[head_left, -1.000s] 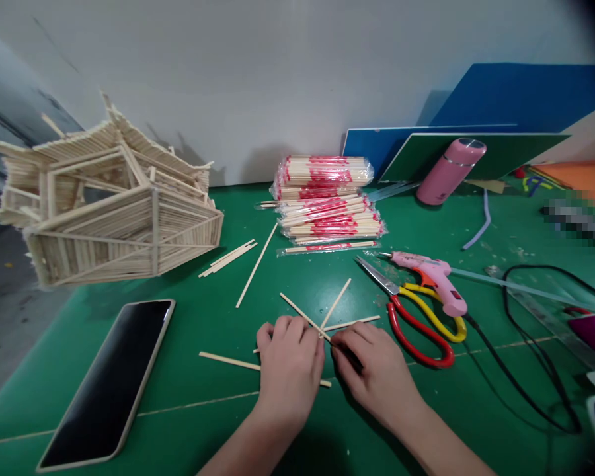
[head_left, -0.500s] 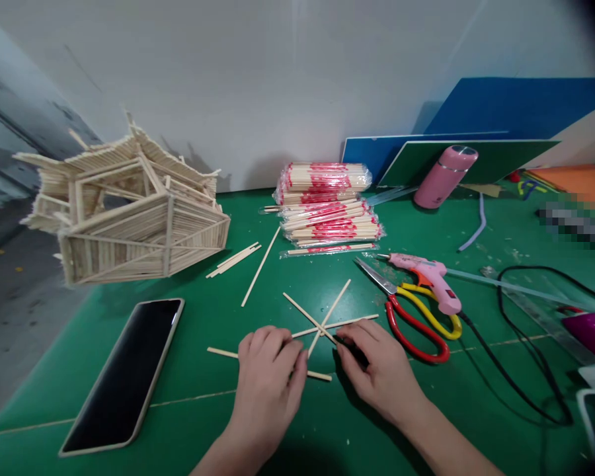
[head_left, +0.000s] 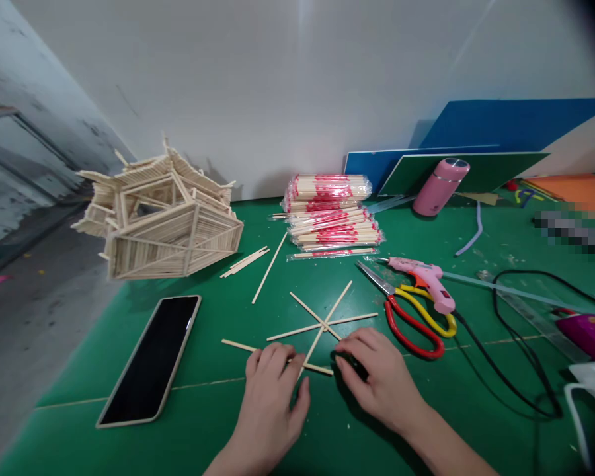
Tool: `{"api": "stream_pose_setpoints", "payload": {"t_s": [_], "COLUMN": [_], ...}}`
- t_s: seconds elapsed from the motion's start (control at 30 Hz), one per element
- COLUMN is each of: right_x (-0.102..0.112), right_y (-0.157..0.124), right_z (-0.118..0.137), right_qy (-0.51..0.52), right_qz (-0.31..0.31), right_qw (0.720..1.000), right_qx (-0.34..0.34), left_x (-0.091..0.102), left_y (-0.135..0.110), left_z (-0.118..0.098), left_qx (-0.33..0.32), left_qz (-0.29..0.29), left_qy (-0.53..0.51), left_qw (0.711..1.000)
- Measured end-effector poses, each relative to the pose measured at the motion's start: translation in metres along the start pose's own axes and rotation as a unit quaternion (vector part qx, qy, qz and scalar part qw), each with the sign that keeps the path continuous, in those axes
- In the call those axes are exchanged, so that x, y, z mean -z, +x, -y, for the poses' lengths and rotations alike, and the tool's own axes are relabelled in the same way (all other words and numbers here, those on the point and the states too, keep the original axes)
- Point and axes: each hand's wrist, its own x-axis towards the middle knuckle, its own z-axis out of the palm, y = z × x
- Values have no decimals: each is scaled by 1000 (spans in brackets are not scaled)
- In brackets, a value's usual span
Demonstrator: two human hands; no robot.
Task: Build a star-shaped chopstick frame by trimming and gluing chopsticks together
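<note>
Three crossed wooden chopsticks form a star on the green table in front of me. My left hand is below and left of the star, palm down, fingers bent over a separate chopstick and thumb held apart. One star chopstick's lower end reaches the gap between that thumb and the fingers. At the right, my right hand has its bent fingers and thumb at the lower right end of another star chopstick. Its grip on that end is partly hidden.
Scissors and a pink glue gun with its cord lie right. A phone is left, behind it a stick-built house model. Wrapped chopstick packs, loose chopsticks and a pink bottle are farther back.
My left hand has drawn down towards me, and its thumb has parted from the fingers, uncovering the star's left end. My right hand stays by the same chopstick end. The view has shifted slightly.
</note>
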Motion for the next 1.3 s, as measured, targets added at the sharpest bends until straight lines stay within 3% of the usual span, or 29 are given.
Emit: {"api": "stream_pose_setpoints", "payload": {"t_s": [0.1,0.23,0.43,0.57,0.7,0.77,0.97,1.3], "right_x": [-6,-11,-1,10,15,12,-6,-24], "right_y": [-1,-2,-5,-4,14,29,70,89], "right_z": [7,11,11,4,-2,0,16,23], "right_qy": [-44,-87,-14,71,58,-4,-107,-140], "right_qz": [43,47,28,2,-38,-17,54,78], "right_qw": [998,995,996,995,998,1000,992,986], "right_qx": [19,34,89,64,-14,-25,-24,-38], "left_x": [-1,2,9,9,9,7,-7,-12], "left_y": [-1,-2,1,5,15,19,15,10], "left_z": [1,0,-10,-6,2,4,5,11], "left_qx": [5,-3,-103,-126,-67,-56,-93,-101], "left_qz": [1,-16,8,2,-67,-87,-85,-28], "left_qy": [-3,20,45,40,28,21,17,19], "left_qw": [1000,1000,994,991,995,994,992,994]}}
